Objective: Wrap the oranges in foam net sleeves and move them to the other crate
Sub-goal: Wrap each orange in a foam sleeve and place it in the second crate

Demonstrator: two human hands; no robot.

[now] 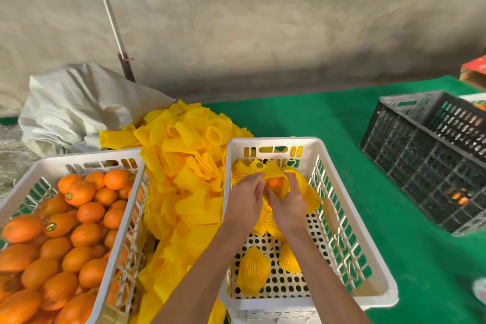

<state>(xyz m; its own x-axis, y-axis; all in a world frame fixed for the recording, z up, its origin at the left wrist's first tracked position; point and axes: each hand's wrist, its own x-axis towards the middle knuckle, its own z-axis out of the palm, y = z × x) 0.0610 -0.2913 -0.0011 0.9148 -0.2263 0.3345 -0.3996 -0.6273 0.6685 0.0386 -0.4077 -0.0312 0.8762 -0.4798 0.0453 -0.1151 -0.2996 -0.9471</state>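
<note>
- Already, a handful of wrapped oranges (253, 269) are lying in the right-hand white crate (352, 231), some at its far end and two near the front, so the task is looking early.
- Both hands are working over that crate: the left hand (246, 196) and right hand (288, 204) are pinching a yellow foam net sleeve (276, 176) around one orange (276, 184), which is showing only partly covered.
- Waiting on the left, the other white crate (79, 160) is sitting nearly full of bare oranges (79, 231).
- Spare sleeves (184, 155) are heaped between the two crates, apparently plenty for what remains.
</note>
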